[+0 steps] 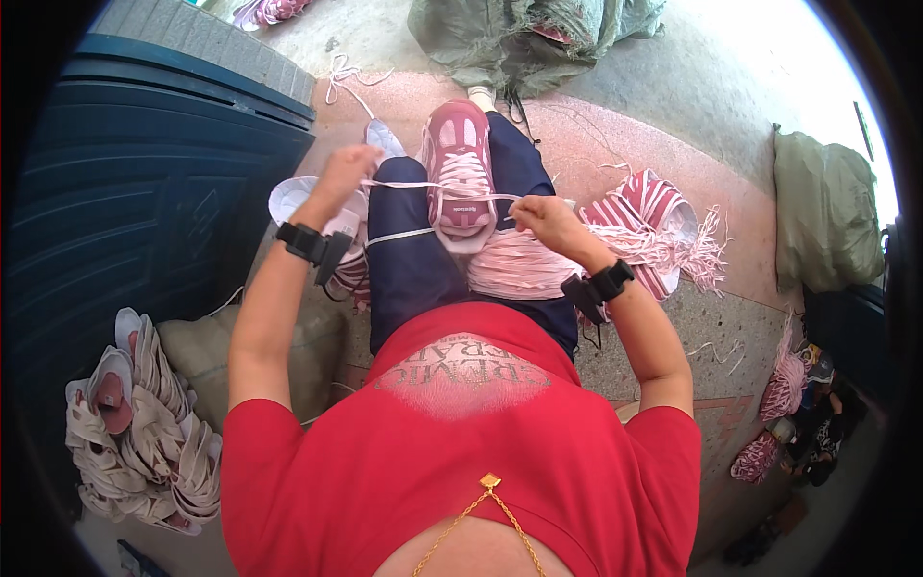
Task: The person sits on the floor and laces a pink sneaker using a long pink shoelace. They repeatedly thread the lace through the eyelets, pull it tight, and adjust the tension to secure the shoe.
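Observation:
A pink and white shoe upper (440,128) rests between my thighs, its toe pointing away from me and white lace crossing up its front. From its top holes the two ends of the shoelace (409,184) stretch out sideways. My left hand (348,175) pinches the left end above my left knee. On the other side, my right hand (546,221) has its fingers closed on the right end, lower and nearer to me. A thick bundle of pale pink laces (519,266) lies across my right thigh, under that hand. A thin white band loops round my left thigh.
Pink and white striped shoe uppers (663,231) lie right of my knee. Pale uppers (149,423) are piled lower left, beside a stuffed sack (255,351). A dark blue door (173,183) stands left. Green sacks (825,212) sit at right and far ahead.

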Tool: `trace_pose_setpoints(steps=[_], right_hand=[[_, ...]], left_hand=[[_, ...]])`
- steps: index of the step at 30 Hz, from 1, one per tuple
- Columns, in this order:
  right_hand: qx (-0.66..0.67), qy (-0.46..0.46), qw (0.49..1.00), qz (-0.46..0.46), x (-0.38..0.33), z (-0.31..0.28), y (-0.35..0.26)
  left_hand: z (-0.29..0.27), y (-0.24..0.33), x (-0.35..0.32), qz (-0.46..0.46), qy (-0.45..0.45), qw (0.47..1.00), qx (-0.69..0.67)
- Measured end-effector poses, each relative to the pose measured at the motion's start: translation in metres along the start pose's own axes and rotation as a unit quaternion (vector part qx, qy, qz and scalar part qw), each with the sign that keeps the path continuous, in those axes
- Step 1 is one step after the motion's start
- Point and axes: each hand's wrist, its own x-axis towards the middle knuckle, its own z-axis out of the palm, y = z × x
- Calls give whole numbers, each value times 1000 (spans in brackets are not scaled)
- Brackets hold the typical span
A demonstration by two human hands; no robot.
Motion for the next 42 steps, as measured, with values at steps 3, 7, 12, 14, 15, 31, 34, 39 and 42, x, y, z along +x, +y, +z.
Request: trace_pose_setpoints(steps=[3, 7, 12, 14, 15, 31, 34, 39, 42], right_hand=[[-207, 98, 970, -84, 12, 18, 1], [-279, 200, 936, -82, 26, 34, 1], [-289, 257, 922, -21, 34, 54, 5], [-303, 296, 906, -24, 37, 60, 4], [-303, 301, 904, -13, 38, 63, 3], [-374, 299, 867, -140, 30, 53, -14], [-397, 284, 863, -131, 24, 53, -21], [-409, 240, 873, -113, 29, 46, -16], [-307, 207, 924, -93, 38, 37, -8]], left_hand=[[46, -9, -21, 74, -111, 986, 99], [75, -13, -38, 71, -94, 988, 100], [79, -20, -41, 187, 16, 953, 238], [81, -23, -40, 220, 50, 933, 280], [83, -23, -40, 223, 63, 931, 281], [105, 2, -49, 288, 164, 835, 439], [106, 7, -59, 282, 189, 822, 457], [110, 5, -59, 202, 128, 866, 440], [105, -1, -43, 174, 127, 894, 392]])
